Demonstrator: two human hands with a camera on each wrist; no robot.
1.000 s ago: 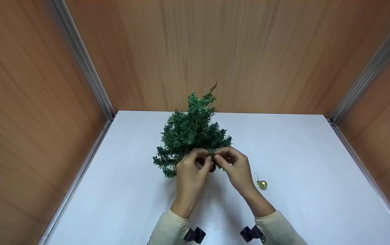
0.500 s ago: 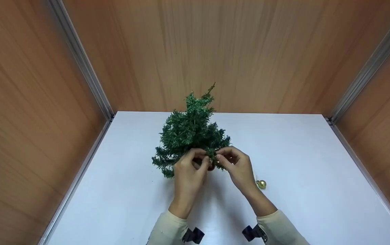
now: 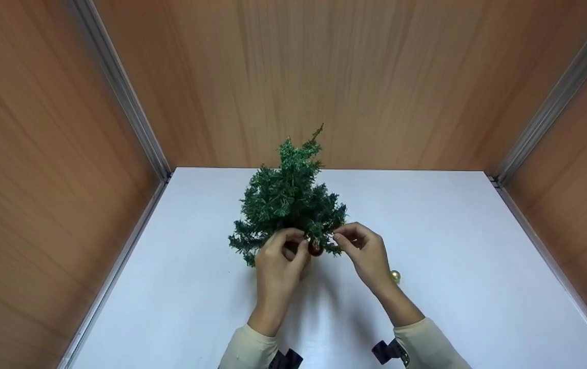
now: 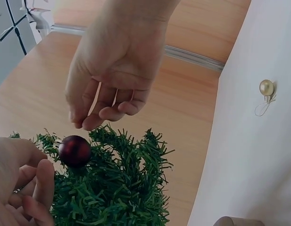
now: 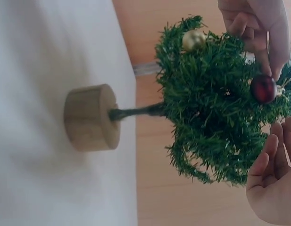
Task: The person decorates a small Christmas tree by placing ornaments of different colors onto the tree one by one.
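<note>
A small artificial Christmas tree (image 3: pixel 283 200) stands upright with a dark red bauble (image 3: pixel 316 249) at its front. In the right wrist view, this red bauble (image 5: pixel 263 89) lies against the branches, the left hand's fingertips right by it. My left hand (image 3: pixel 279 266) is just left of the bauble, its thumb and index finger slightly parted. To the bauble's right, my right hand (image 3: pixel 368 256) has loosely bent fingers close to a branch tip. Nothing shows between the fingers of the right hand (image 4: pixel 114 70) in the left wrist view.
A gold bauble (image 3: pixel 395 277) with a thread loop lies on the white table (image 3: pixel 478 266), partly behind the right wrist. Another gold bauble (image 5: pixel 194 41) hangs low on the tree. The tree's round wooden base (image 5: pixel 91 117) rests on the table. Wood-grain panels (image 3: pixel 355 82) enclose it.
Both hands have drawn apart, the left one leftward and the right one rightward, leaving the red bauble more exposed between them. The right wrist now covers part of the loose gold bauble.
</note>
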